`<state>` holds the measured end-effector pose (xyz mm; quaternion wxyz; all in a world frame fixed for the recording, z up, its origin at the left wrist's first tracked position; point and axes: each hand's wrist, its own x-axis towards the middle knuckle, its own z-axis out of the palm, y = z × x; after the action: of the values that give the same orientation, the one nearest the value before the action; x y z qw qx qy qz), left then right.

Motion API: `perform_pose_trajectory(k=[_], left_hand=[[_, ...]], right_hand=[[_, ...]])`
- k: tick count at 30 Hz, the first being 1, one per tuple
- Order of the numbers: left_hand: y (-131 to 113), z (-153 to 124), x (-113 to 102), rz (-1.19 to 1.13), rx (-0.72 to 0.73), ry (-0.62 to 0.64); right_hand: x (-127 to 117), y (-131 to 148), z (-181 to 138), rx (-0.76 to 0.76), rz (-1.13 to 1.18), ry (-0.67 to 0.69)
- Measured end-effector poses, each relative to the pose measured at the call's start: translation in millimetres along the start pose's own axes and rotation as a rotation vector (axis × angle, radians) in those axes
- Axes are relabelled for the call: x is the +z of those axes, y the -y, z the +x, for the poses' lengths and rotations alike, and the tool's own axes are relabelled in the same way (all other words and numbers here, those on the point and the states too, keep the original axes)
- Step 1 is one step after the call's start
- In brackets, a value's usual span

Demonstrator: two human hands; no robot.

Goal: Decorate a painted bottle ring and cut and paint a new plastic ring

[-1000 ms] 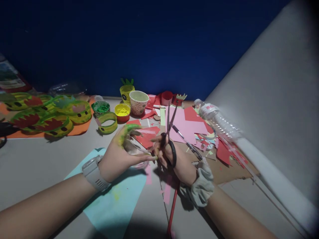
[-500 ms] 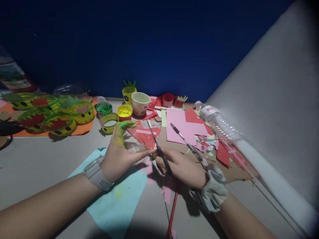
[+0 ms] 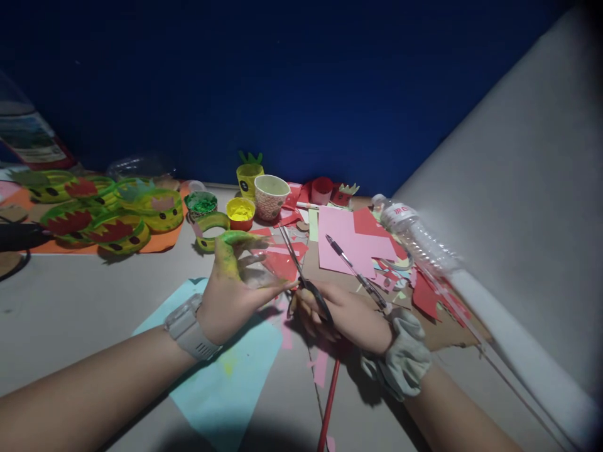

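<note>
My right hand (image 3: 342, 311) is wrapped round black-handled scissors (image 3: 301, 270), with its fingers through the handles. Their blades point up and away, slightly parted. My left hand (image 3: 230, 282), smeared yellow and green on the index finger and thumb web, is curved open beside them. Its thumb tip reaches close to the scissors' pivot; I cannot tell whether a small scrap lies there. Behind the blades is shiny red material (image 3: 281, 258) with a pink strip on it. A green-yellow ring (image 3: 211, 242) stands just beyond my left fingers.
Painted rings with paper crowns (image 3: 117, 235) stand on orange paper at left. Green paint (image 3: 201, 202), yellow paint (image 3: 240, 210) and a patterned paper cup (image 3: 272, 198) stand behind. Pink paper (image 3: 342, 238), a pen (image 3: 353, 267) and a plastic bottle (image 3: 419, 232) lie right; light-blue paper (image 3: 226, 383) in front.
The whole view has shifted slightly, so things appear a little further right. The scissors have turned a little in my right hand, while my left hand keeps its curved pose.
</note>
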<state>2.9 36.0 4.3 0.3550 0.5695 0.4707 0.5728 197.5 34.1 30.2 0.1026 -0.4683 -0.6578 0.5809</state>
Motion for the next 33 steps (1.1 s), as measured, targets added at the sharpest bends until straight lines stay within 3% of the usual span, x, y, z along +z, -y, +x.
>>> perform_pose_trajectory(k=[6, 12, 23, 33], left_hand=[[5, -4, 0, 0.017, 0.177, 0.005], [11, -4, -1, -0.069, 0.215, 0.027], [4, -1, 1, -0.175, 0.055, 0.038], [-2, 5, -1, -0.29, -0.09, 0.065]], right_hand=[[-3, 7, -5, -0.043, -0.151, 0.002], [-5, 6, -4, -0.059, -0.335, -0.067], [-1, -5, 2, -0.079, -0.253, -0.166], [6, -8, 6, -0.02, 0.094, -0.173]])
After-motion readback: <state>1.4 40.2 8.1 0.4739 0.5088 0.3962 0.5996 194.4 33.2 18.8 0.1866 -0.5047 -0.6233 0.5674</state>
